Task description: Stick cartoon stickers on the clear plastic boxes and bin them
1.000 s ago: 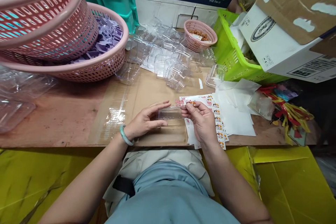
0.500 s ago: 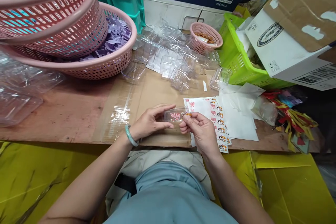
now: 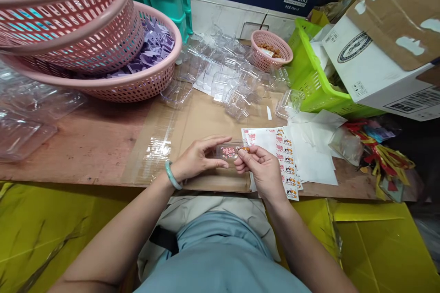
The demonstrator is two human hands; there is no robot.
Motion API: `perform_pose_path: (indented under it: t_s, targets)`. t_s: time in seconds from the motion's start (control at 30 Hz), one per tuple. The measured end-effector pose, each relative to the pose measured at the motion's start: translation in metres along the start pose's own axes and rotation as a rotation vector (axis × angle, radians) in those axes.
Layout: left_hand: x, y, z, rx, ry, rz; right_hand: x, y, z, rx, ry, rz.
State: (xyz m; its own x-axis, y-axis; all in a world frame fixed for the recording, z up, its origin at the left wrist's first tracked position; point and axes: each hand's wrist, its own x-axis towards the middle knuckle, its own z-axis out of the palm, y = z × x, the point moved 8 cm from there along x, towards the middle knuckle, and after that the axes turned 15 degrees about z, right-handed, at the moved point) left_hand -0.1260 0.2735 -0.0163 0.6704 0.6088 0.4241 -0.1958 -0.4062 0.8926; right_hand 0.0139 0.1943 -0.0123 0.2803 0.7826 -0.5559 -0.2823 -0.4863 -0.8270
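"So, where is the clear box [image 3: 232, 160]?"

"Between the two hands, over the cardboard [image 3: 199, 119] near the front edge of the table [image 3: 96, 142]."

"And the left hand [image 3: 197, 159]?"

"Its thumb and forefinger hold the box from the left end. A pale green bangle [image 3: 173, 175] circles that wrist."

"What about the right hand [image 3: 264, 165]?"

"Thumb and forefinger pinch the right end of a sticker [image 3: 228, 150] with pink lettering, which lies over the top of the box. I can't tell how much of it is stuck down."

"What's close by?"

"Sticker sheets [image 3: 288, 160] printed with cats, just beside the right hand, then white paper [image 3: 314, 155] to the right of those. Farther back, more clear boxes [image 3: 239, 103] lie in a heap, with a small pink basket [image 3: 271, 63] at its right."

"And over on the left?"

"A large pink basket [image 3: 144, 84] of purple pieces [image 3: 156, 43], with other pink baskets [image 3: 85, 32] stacked in it."
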Motion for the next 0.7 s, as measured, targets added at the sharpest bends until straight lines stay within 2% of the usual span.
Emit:
perform_pose_path:
  t_s: [0.7]
  targets:
    - [0.0012,0.0005,-0.0020,-0.013,-0.002,0.012,0.0025,-0.0007,0.0022,-0.028,-0.007,0.006]
